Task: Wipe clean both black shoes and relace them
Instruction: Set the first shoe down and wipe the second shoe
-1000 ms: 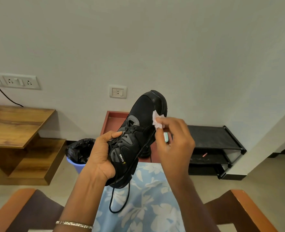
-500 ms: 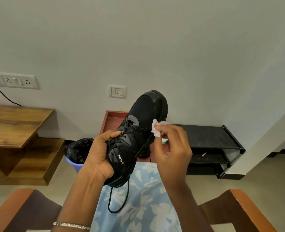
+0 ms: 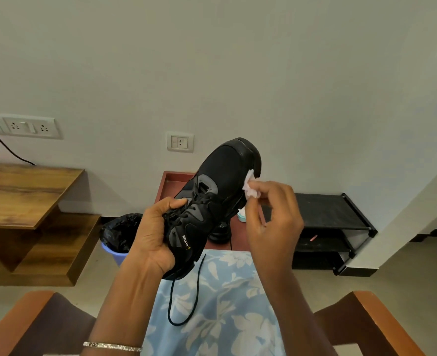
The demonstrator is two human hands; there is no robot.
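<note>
Left hand: We see the left hand (image 3: 153, 235) wrapped round the heel end of the black shoe (image 3: 220, 181). Its fingers are curled into the collar and its thumb lies across the laced part.
Right hand: The right hand (image 3: 274, 227) pinches a small white wipe (image 3: 249, 186) between thumb and forefinger. The other fingers are loosely bent and hold nothing.
Shoe: We find it held in the air above the lap, tilted, toe pointing up and away towards the wall. The side panel carries pale lettering.
Wipe: It is pressed against the shoe's right side near the toe, just under the sole's edge.
Lace: One black lace (image 3: 184, 299) hangs from the heel end in a long loop over the blue floral cloth (image 3: 220, 317) on the lap.
Behind the shoe: A dark rounded object (image 3: 220, 233) stands on a red-brown surface (image 3: 172, 181) against the wall. It is mostly hidden, and we cannot tell what it is. A small teal and white item (image 3: 241, 216) sits just beside it.
Right of scene: A black two-tier rack (image 3: 328, 209) stands by the wall.
Left of scene: A purple bin with a black liner (image 3: 121, 232) stands on the floor beside a wooden desk (image 3: 24, 194). Wall sockets (image 3: 28, 127) are mounted above the desk, with a cable running down from them.
Foreground: We note a silver bracelet (image 3: 112, 346) on the left wrist and wooden chair arms (image 3: 381, 325) at both lower corners.
</note>
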